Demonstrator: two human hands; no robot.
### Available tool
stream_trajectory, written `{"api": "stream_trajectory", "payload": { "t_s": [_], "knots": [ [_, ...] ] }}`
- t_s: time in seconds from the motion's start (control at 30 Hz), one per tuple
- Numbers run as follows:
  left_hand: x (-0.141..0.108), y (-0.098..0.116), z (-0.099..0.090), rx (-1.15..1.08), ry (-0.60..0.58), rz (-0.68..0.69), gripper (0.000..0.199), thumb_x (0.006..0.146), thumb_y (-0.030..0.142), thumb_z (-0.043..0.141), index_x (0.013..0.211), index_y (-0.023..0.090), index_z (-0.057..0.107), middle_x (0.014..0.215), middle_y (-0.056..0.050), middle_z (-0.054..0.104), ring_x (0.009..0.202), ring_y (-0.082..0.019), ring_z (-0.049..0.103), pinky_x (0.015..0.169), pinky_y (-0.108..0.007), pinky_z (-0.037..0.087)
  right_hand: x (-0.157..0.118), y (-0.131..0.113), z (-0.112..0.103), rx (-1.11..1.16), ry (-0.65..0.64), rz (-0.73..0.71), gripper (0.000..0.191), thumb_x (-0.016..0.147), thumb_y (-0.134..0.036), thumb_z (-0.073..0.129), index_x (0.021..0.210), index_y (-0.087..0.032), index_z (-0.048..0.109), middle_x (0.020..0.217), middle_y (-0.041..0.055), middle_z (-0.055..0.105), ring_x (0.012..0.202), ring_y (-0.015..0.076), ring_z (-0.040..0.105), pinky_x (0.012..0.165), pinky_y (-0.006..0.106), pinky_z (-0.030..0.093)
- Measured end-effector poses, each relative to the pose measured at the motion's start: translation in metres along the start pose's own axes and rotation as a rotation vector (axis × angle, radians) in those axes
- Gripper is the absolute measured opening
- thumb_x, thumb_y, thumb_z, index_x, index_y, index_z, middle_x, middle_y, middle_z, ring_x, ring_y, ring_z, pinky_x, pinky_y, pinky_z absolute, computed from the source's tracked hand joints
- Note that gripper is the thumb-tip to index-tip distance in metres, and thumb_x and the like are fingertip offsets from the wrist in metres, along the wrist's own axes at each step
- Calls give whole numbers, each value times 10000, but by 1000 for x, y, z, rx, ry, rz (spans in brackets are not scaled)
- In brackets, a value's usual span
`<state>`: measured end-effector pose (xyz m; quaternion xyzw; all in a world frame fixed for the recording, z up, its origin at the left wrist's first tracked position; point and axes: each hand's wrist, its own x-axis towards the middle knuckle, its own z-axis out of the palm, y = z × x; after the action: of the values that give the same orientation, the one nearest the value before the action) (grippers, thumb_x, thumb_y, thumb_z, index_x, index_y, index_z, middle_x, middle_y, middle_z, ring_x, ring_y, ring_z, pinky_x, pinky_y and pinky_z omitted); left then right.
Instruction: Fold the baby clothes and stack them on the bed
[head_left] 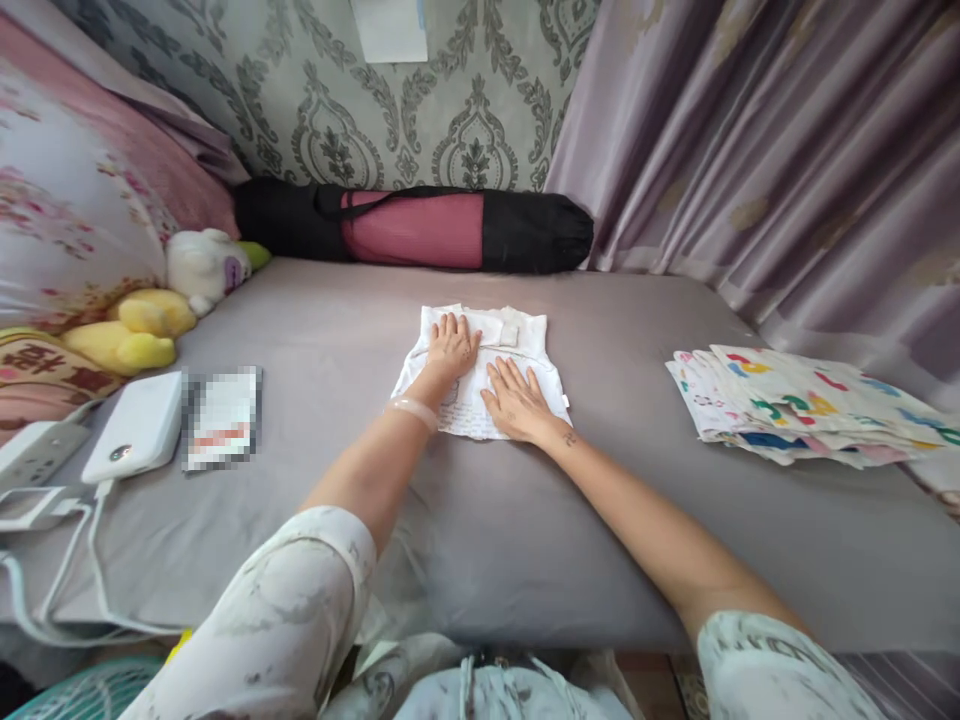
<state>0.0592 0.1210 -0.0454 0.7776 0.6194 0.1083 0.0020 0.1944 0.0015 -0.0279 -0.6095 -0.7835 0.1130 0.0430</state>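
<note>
A small white garment (pixel 474 410), partly folded, lies flat on the grey bed sheet (pixel 637 520) in front of me. Its upper edge is turned inward, and faint print shows on the lower part. My left hand (pixel 452 346) presses flat on the upper left of the cloth, fingers spread. On its right half rests my right hand (pixel 517 400), palm down with the fingers apart. Neither hand grips the fabric. What lies beneath the palms is hidden.
Folded patterned cloths (pixel 795 405) are stacked at the right. A black and pink rolled bag (pixel 412 230) lies along the wall. At left are a white power bank (pixel 139 425) with cables, a blurred packet (pixel 223 418), a power strip (pixel 37 450) and plush toys (pixel 202 268).
</note>
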Motion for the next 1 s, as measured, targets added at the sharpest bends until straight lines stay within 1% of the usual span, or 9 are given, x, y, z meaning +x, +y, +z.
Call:
{"api": "stream_trajectory", "payload": {
  "t_s": [0.1,0.17,0.27,0.37,0.5,0.63,0.73,0.83,1.0],
  "knots": [
    [-9,1,-5,36,-43,-19,660,993,439,210,1465,-16,282,1527,-240,301,1441,-335,223,1166,-477,174,2,-3,6,-26,-2,24,621,994,-418,198,1530,-107,221,1603,100,148,1477,237,78,1182,474,22],
    [-20,0,-10,44,-82,11,655,991,436,233,1471,-9,268,1541,-236,273,1446,-331,210,1168,-466,176,5,-2,8,-30,17,22,621,993,-418,201,1529,-105,226,1601,100,157,1475,241,92,1181,478,24],
    [-45,-3,-19,26,-121,73,646,989,430,259,1477,8,251,1556,-230,241,1458,-315,183,1170,-450,176,7,0,9,-20,42,8,619,993,-425,202,1524,-110,243,1599,99,169,1474,242,101,1179,489,33],
    [-73,-11,-28,0,-158,124,646,980,430,292,1469,8,255,1554,-245,231,1463,-309,169,1168,-441,180,2,0,4,10,24,-4,617,993,-424,204,1519,-106,252,1598,111,170,1474,241,102,1177,490,53],
    [-112,-21,-38,-29,-213,231,624,968,435,328,1467,64,282,1561,-220,236,1467,-299,160,1168,-459,170,-14,-13,-1,21,47,-10,621,982,-388,256,1531,-105,195,1608,123,102,1480,239,44,1175,494,39],
    [-141,-21,-40,-45,-235,197,612,984,460,252,1486,110,277,1579,-169,224,1475,-284,131,1179,-494,120,-30,-32,5,40,43,1,635,979,-403,262,1533,-102,184,1609,125,92,1479,248,50,1177,486,52],
    [-149,-18,-38,-42,-247,163,614,990,436,219,1503,100,250,1590,-151,192,1481,-263,104,1187,-476,105,-35,-40,11,45,17,22,619,988,-399,215,1527,-95,210,1605,121,125,1478,242,74,1180,477,56],
    [-148,-16,-36,-34,-258,147,618,987,434,219,1508,102,248,1594,-140,181,1481,-258,102,1190,-470,99,-36,-42,14,39,19,30,621,990,-389,204,1526,-75,205,1604,118,125,1478,238,72,1182,473,44],
    [-145,-15,-39,-67,-267,129,601,977,440,245,1489,127,282,1590,-132,212,1480,-252,118,1189,-475,105,-34,-39,9,94,-15,21,632,991,-408,231,1521,-65,214,1602,128,135,1477,249,75,1181,484,42]
  ]
}}
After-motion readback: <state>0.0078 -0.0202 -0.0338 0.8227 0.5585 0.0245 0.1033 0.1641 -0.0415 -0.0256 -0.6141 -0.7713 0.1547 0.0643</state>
